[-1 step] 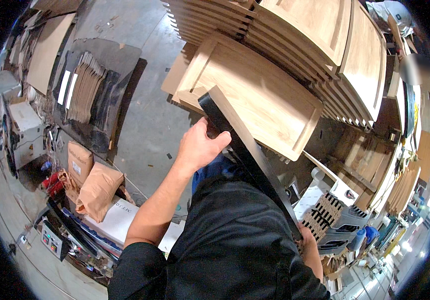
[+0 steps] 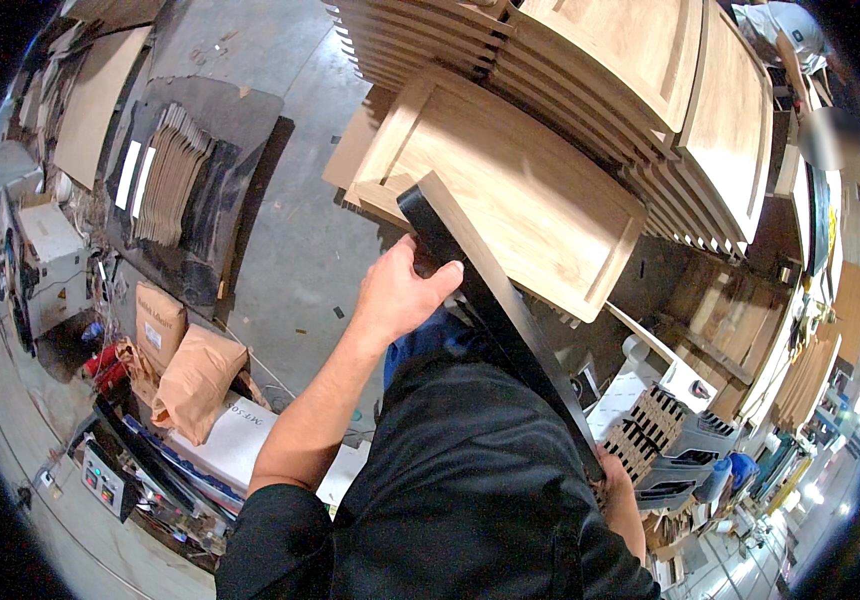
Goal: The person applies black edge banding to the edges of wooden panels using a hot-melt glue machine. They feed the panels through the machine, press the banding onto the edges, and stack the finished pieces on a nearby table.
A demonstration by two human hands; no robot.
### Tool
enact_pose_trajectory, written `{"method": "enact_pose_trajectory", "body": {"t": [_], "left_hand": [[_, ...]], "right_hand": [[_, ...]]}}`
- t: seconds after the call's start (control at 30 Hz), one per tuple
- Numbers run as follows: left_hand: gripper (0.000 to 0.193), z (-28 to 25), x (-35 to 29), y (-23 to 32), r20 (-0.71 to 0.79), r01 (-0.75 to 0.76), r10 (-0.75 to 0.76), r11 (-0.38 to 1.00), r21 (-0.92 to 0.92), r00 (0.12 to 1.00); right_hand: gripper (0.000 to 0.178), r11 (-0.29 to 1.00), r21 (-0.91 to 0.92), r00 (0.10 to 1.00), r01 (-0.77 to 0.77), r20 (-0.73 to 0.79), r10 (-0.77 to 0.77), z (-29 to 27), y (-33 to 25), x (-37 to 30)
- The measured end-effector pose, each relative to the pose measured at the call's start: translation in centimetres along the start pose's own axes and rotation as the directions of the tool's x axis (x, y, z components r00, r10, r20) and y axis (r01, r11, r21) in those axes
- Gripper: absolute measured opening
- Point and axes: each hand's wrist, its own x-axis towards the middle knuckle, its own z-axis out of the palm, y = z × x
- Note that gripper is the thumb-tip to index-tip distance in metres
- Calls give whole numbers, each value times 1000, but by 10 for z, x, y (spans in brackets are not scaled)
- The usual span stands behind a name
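A long panel (image 2: 510,335) slants across the front of my body, with a black face towards me and a light wood-coloured face on the far side. My left hand (image 2: 405,290) is closed on its upper end, thumb against the black face. Around the lower end, close to my right side, my right hand (image 2: 618,487) is wrapped, its fingers partly hidden. Just beyond the panel lies a light wood cabinet door (image 2: 510,185) with a raised frame, on top of a low pile.
Tall stacks of similar doors (image 2: 720,150) rise behind. To the left are curved wood-coloured pieces (image 2: 172,175) on a dark sheet, brown paper sacks (image 2: 200,380) and a control box (image 2: 105,482). Slatted blocks (image 2: 645,430) stand at right. Another person (image 2: 785,35) is at the far right.
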Motion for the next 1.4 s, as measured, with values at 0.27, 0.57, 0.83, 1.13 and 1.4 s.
{"method": "enact_pose_trajectory", "body": {"t": [0.27, 0.57, 0.83, 1.13, 1.4], "left_hand": [[77, -7, -1, 0, 180, 5, 82, 898, -439, 980], [96, -16, 3, -15, 289, -14, 171, 879, -477, 942], [95, -5, 7, -18, 202, -117, 228, 886, -449, 952], [99, 39, 46, -3, 93, -212, 277, 877, -431, 956], [97, 42, 59, 4, 113, -200, 305, 819, -537, 946]], "right_hand": [[54, 999, 27, 999, 18, -46, -17, -16, 16, 24], [56, 1000, 24, 999, 16, -37, -15, -24, 20, 18], [48, 980, -179, 993, -82, -94, 66, 11, -27, -38], [31, 946, -324, 989, 13, 146, 36, -34, -71, -55], [27, 935, -347, 977, -74, 163, 138, -81, -70, -21]]}}
